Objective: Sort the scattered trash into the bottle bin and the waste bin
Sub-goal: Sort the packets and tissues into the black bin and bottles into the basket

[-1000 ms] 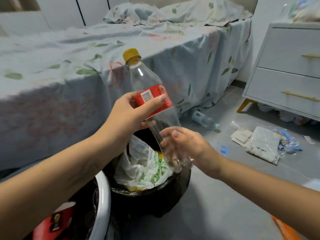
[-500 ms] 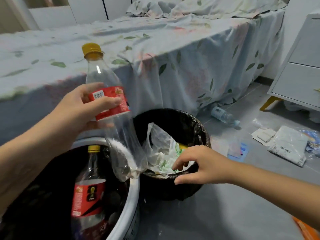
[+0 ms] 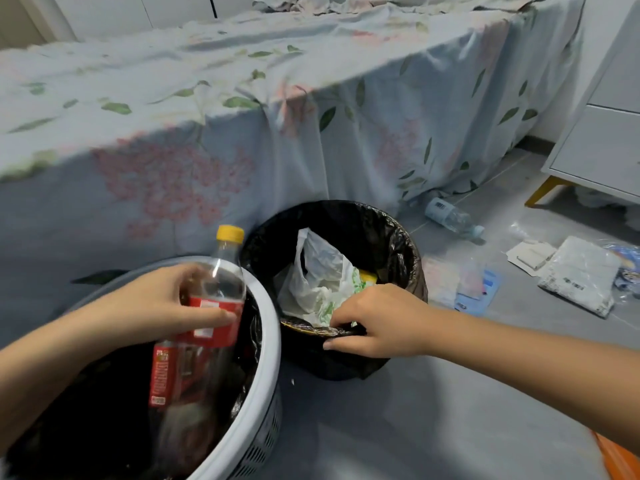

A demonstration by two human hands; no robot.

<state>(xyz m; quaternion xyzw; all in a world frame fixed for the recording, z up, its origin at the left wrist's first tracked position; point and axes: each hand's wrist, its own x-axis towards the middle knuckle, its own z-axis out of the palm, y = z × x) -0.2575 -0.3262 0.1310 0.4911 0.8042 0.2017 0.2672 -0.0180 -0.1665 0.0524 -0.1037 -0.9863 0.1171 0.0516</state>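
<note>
Left hand (image 3: 156,303) grip holds cola bottle (image 3: 211,306) above bottle bin (image 3: 266,358) for dropping; right hand (image 3: 370,323) grip steadies waste bin (image 3: 398,244) rim.

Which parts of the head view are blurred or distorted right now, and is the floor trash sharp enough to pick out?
Head view: motion blur smears the left hand and its yellow-capped clear plastic bottle; the right hand on the black-lined waste bin is sharper. Wide-angle distortion bends the bed edge. The clear water bottle on the floor reads fine.

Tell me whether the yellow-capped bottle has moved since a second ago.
Yes. The bottle has dropped from above the black waste bin into the white bin.
</note>
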